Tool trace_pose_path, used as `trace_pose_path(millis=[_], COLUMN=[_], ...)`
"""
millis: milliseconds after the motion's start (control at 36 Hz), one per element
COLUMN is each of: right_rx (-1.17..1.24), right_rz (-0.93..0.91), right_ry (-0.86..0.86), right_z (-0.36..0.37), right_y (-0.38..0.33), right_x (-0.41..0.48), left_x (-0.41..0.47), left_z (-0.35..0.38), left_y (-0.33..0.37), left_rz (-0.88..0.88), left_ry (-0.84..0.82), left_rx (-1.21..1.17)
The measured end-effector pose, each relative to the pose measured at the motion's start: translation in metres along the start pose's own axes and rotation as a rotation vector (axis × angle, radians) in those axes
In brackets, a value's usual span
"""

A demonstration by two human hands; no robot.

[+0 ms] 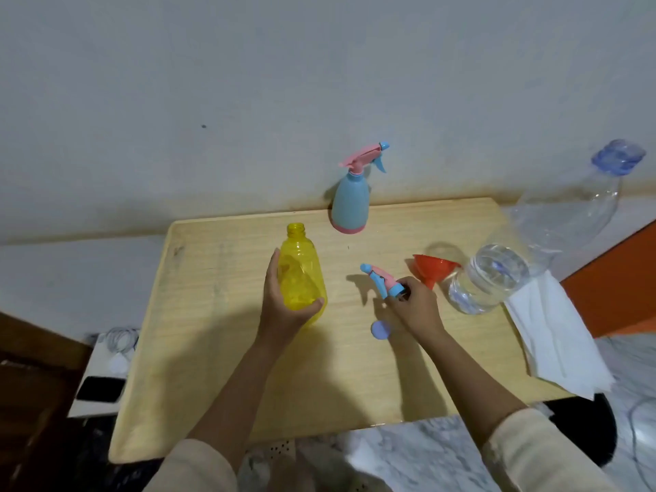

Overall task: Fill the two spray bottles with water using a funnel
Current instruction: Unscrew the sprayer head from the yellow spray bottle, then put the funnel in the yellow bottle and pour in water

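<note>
Far left, off the tabletop's (220,349) 9 o'clock edge: a dark phone (99,388) flat on a white surface, with a tangle of pale cable (120,340) at its 12 o'clock. Then the pale wooden tabletop itself. Just left of its middle, the left hand (284,307), wrapped round the lower body of the yellow spray bottle (301,275), thumb on the near side, fingers showing through the tinted plastic. Bottle upright, neck open, no spray head on it; resting on the wood or held just clear of it, cannot tell. At the tabletop's 12 o'clock, hard against the wall: the blue spray bottle (349,204), upright, pink-and-blue trigger head fitted, nozzle toward 3 o'clock. Right of the middle, the right hand (415,307), fingers curled round the collar end of the loose spray head (381,280), nozzle aimed toward 10 o'clock, low over the wood. At that hand's 8 o'clock, a small lilac cap (380,330) flat on the wood. At its 1 o'clock, the orange funnel (433,271), tipped over, wide mouth up toward the wall. Just beside the funnel at 3 o'clock, a clear water container (490,278) with water in it. Beyond the 2 o'clock corner, a large clear bottle (568,214) with a blue cap, leaning. Draped over the 3 o'clock edge, a white cloth (553,339).
</note>
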State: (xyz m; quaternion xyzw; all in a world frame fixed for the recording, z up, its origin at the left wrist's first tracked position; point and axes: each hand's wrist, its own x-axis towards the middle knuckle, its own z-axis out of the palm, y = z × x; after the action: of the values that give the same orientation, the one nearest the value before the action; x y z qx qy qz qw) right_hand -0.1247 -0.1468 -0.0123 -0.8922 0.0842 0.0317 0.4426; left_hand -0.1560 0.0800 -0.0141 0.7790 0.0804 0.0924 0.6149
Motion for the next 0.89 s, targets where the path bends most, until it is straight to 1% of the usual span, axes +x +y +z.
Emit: trace_pose_path(millis=[83, 167, 361, 417, 500, 583, 694, 889], right_rx=[-0.03, -0.037, 0.011, 0.041, 0.169, 0.2, 0.252, 0.498], right_rz=[0.038, 0.036, 0.073, 0.047, 0.039, 0.073, 0.163, 0.373], right_ry=[0.042, 0.071, 0.077, 0.137, 0.361, 0.548, 0.599, 0.683], right_z=[0.011, 0.02, 0.035, 0.036, 0.037, 0.037, 0.038, 0.039], right_y=[0.009, 0.014, 0.014, 0.013, 0.015, 0.016, 0.013, 0.005], right_x=[-0.001, 0.0, 0.005, 0.001, -0.009, -0.01, 0.011, 0.061], left_x=[0.0, -0.002, 0.002, 0.004, 0.006, 0.005, 0.001, -0.003], left_z=[0.005, 0.009, 0.014, 0.014, 0.013, 0.013, 0.009, 0.004], left_y=[-0.01, -0.017, -0.024, -0.027, -0.031, -0.037, -0.044, -0.051], left_rz=[0.012, 0.053, 0.099, 0.103, 0.141, 0.168, 0.156, 0.138], left_ry=[-0.04, -0.055, 0.004, 0.006, -0.002, -0.011, -0.032, -0.056], left_rx=[0.047, 0.08, 0.163, 0.174, 0.196, 0.199, 0.194, 0.22])
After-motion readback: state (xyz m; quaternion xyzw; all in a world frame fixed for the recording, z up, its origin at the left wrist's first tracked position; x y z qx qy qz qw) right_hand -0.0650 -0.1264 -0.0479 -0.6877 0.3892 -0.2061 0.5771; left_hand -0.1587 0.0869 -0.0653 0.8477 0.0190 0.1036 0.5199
